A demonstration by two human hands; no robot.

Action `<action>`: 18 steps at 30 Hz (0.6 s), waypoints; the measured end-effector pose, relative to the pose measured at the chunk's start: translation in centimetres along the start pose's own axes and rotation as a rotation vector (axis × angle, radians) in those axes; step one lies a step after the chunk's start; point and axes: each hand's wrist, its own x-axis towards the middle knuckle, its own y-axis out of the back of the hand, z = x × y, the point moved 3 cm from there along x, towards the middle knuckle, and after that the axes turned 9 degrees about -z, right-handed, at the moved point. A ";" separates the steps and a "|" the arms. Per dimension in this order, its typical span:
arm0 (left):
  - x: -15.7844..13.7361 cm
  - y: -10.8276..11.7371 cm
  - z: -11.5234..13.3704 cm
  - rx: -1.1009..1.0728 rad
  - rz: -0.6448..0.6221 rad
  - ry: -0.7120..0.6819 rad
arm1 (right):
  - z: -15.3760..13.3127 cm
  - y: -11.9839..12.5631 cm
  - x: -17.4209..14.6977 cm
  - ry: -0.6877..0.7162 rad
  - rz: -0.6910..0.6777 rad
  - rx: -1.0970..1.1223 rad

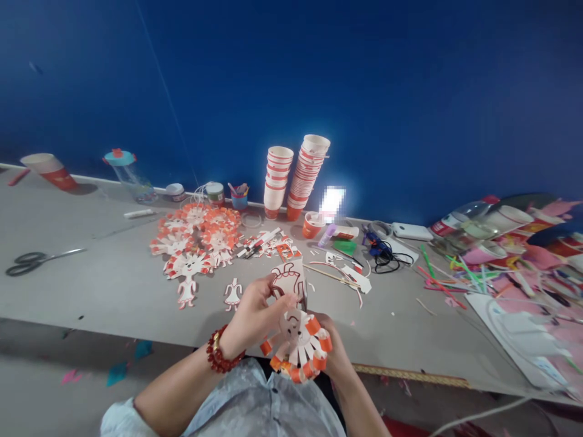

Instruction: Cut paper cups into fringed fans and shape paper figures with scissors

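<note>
My left hand [259,309], with a red bead bracelet at its wrist, pinches a paper cutout [298,349]. The cutout has a drawn face and a ring of curled orange-and-white strips. Above it, white paper [288,280] with a dark-outlined dress figure shows at my left fingertips. My right hand [336,346] is closed behind the cutout's right side; most of its fingers are hidden. A narrow dark edge beside the white paper is too unclear to name. A small dress-shaped paper cutout [233,295] lies left of my hands, with similar curled-strip cutouts [195,230] piled beyond.
Two tall stacks of paper cups [306,176] stand by the blue wall. Scissors [43,261] lie at far left. Paper scraps [359,280] and a blue glue gun [376,237] with black cord lie behind my hands. Craft materials [514,261] crowd the right side.
</note>
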 end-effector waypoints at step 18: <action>0.0 0.1 -0.7 0.033 -0.020 0.015 | 0.3 -0.2 -0.1 0.019 0.011 0.053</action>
